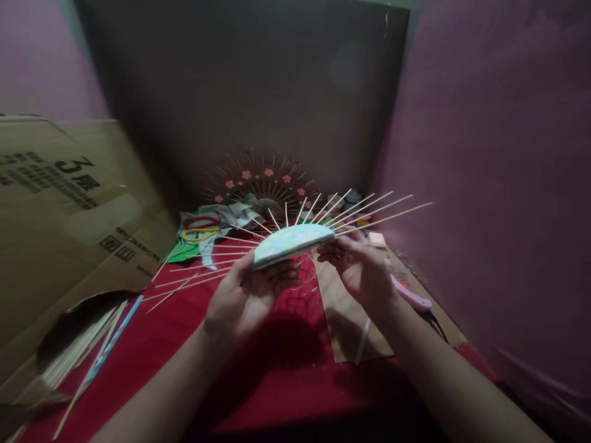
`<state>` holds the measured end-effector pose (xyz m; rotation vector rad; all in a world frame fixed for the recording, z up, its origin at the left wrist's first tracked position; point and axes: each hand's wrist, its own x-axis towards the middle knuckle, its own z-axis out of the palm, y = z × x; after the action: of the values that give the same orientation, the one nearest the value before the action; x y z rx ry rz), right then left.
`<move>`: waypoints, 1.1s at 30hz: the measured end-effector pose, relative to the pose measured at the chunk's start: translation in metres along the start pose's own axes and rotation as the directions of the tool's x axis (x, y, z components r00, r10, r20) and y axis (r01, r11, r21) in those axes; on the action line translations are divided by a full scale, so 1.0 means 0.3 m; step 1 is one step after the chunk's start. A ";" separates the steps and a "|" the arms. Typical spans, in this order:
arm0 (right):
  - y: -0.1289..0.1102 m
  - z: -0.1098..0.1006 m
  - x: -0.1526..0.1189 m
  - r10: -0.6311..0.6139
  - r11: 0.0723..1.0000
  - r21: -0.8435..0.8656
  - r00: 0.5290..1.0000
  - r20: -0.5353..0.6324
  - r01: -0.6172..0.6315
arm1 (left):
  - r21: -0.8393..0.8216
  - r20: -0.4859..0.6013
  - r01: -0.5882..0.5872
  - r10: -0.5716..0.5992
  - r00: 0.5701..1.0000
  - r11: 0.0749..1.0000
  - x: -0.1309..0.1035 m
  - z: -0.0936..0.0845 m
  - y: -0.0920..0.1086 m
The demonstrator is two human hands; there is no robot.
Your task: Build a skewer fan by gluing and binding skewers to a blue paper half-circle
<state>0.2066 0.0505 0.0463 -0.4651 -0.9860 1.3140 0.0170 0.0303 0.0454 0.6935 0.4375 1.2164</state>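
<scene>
Between my hands is a pale blue-green half-disc with thin wooden sticks (294,241) fanning out from its curved edge. It is raised above the red cloth, its flat edge toward me and a little higher on the right. My left hand (252,292) grips its left end, thumb on top and fingers beneath. At the right end, my right hand (357,264) pinches the corner near the lowest stick. The fingertips under the half-disc are partly hidden.
Red cloth (277,394) covers the table. Cardboard (332,307) and a pink tool (413,295) lie right. Scissors (201,229) lie at the back left, before a fan-shaped stick piece with pink flowers (268,175). A cardboard box (69,234) and loose sticks (87,338) stand left.
</scene>
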 end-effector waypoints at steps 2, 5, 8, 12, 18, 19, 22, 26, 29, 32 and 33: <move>0.001 0.010 0.019 0.059 0.998 0.032 0.997 -0.059 -0.057 | 0.012 0.004 0.009 -0.009 1.000 1.000 0.001 0.000 0.001; 0.013 0.031 0.034 0.088 0.996 -0.019 0.987 -0.135 -0.091 | 0.016 0.003 0.032 -0.032 0.999 0.999 0.004 0.002 0.007; 0.016 0.048 -0.002 0.000 0.983 -0.181 0.993 -0.118 -0.021 | -0.001 -0.031 0.038 -0.038 0.999 0.999 0.006 0.002 0.022; -0.020 0.041 -0.086 -0.392 0.546 -0.783 0.917 0.076 0.298 | -0.025 -0.044 0.042 -0.043 0.998 0.999 0.006 -0.015 0.054; -0.106 0.034 -0.015 -0.217 -0.575 -0.554 0.540 0.813 0.602 | 0.004 -0.014 0.049 -0.048 0.999 0.999 -0.009 -0.032 0.079; -0.113 0.038 0.013 -0.151 -0.614 -0.519 0.557 0.817 0.595 | 0.010 -0.009 0.050 -0.049 0.999 0.999 -0.011 -0.029 0.080; -0.120 0.053 0.077 -0.051 -0.652 -0.457 0.567 0.822 0.605 | 0.029 0.019 0.057 -0.057 0.998 0.998 -0.010 -0.019 0.084; -0.121 0.085 0.121 -0.086 -0.643 -0.482 0.570 0.817 0.595 | 0.104 0.109 -0.035 0.024 0.994 0.994 0.001 -0.020 0.109; -0.133 0.119 0.140 -0.116 -0.664 -0.501 0.586 0.802 0.554 | 0.321 0.140 -0.037 -0.009 0.990 0.946 -0.001 -0.021 0.133; -0.147 0.155 0.149 -0.102 -0.704 -0.494 0.615 0.782 0.511 | 0.583 0.108 -0.064 0.000 0.994 0.810 -0.020 -0.011 0.153; -0.150 0.165 0.149 -0.099 -0.714 -0.492 0.623 0.776 0.498 | 0.647 0.099 -0.102 0.049 0.994 0.756 -0.028 -0.007 0.159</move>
<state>0.1905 0.0701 0.1228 -0.9925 -2.1736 -1.0898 -0.0202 0.0315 0.0764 1.3688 0.7948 1.0987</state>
